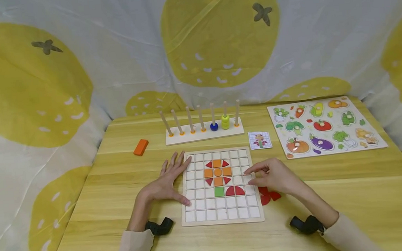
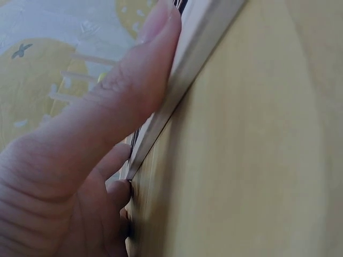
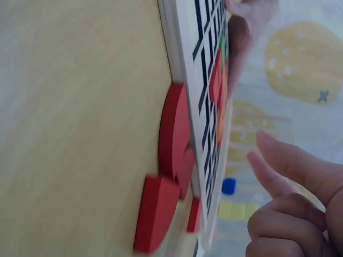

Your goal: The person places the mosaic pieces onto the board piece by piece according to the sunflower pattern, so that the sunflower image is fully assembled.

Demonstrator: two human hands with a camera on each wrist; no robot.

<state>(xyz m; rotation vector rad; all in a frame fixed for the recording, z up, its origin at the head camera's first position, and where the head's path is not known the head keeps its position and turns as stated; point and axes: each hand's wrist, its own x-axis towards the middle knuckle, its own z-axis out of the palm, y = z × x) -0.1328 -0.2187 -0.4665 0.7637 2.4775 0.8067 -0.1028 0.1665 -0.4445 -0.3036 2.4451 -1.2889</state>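
A wooden grid board point(image 1: 201, 217) lies on the table. On it are orange squares point(image 1: 217, 163) round an orange circle point(image 1: 217, 172), red triangles point(image 1: 209, 164), a green square point(image 1: 219, 191) and two red quarter-circles point(image 1: 239, 190). My left hand point(image 1: 163, 183) is spread along the board's left edge; in the left wrist view its thumb point(image 2: 128, 80) rests against the rim. Over the right columns hovers my right hand point(image 1: 276, 176), thumb and index finger extended apart with nothing between them, the other fingers bent. Loose red quarter-circle pieces point(image 3: 174, 128) lie by the board's right edge.
Behind the board stands a peg rack point(image 1: 201, 135) with blue and yellow-green beads. A pattern card point(image 1: 260, 140) and a vegetable puzzle board point(image 1: 328, 127) lie to the right. An orange block point(image 1: 141, 147) lies at left.
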